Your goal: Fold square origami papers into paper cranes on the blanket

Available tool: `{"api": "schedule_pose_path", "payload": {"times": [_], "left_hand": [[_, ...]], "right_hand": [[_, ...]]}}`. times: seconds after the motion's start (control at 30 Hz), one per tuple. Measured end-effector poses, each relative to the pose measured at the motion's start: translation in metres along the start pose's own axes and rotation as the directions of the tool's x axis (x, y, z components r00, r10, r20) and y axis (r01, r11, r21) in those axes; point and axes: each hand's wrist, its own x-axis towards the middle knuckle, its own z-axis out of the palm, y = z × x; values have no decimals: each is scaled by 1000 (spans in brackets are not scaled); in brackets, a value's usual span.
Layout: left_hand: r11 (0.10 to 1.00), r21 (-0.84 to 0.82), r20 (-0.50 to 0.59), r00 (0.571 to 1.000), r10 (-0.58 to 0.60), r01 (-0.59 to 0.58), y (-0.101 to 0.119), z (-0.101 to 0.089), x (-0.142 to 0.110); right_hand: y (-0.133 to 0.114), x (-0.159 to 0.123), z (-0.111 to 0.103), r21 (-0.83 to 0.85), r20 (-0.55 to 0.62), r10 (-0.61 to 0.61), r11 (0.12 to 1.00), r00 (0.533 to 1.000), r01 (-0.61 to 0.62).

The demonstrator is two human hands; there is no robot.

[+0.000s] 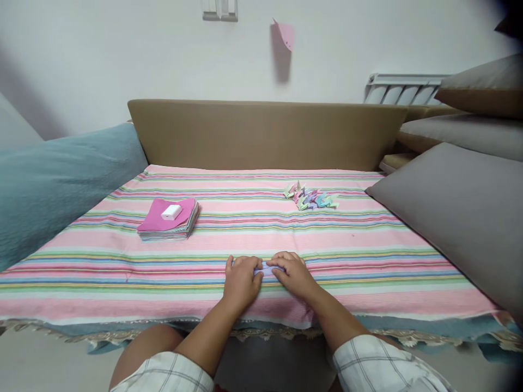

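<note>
A small folded piece of lavender paper (267, 269) lies on the striped cloth near the front edge, pinched at both ends. My left hand (242, 280) grips its left end between thumb and fingers. On the other end, my right hand (295, 276) presses with thumb and fingertips closed. Parts of the paper are hidden under my fingers. Beyond and to the left sits a stack of coloured paper sheets (168, 234), pink on top, with a small white block (171, 212) resting on it. Several small folded paper pieces (312, 197) in pastel colours lie in a cluster farther back on the right.
A striped cloth (229, 218) covers the seat, with a brown backrest (265, 136) behind. A blue cushion (65, 185) is at the left. Grey cushions (453, 212) pile up at the right. A pink paper (286, 35) hangs on the wall below switches (219, 10).
</note>
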Motion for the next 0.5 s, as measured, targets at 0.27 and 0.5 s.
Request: {"api": "schedule_pose_path", "payload": {"times": [0.27, 0.5], "left_hand": [[987, 90, -122, 982, 144, -134, -2, 8, -5], [896, 203, -95, 903, 419, -395, -14, 19, -9]], "right_hand": [[-1, 0, 1, 8, -10, 0, 1000, 1000, 0], [5, 1, -1, 50, -8, -33, 998, 999, 33]]}}
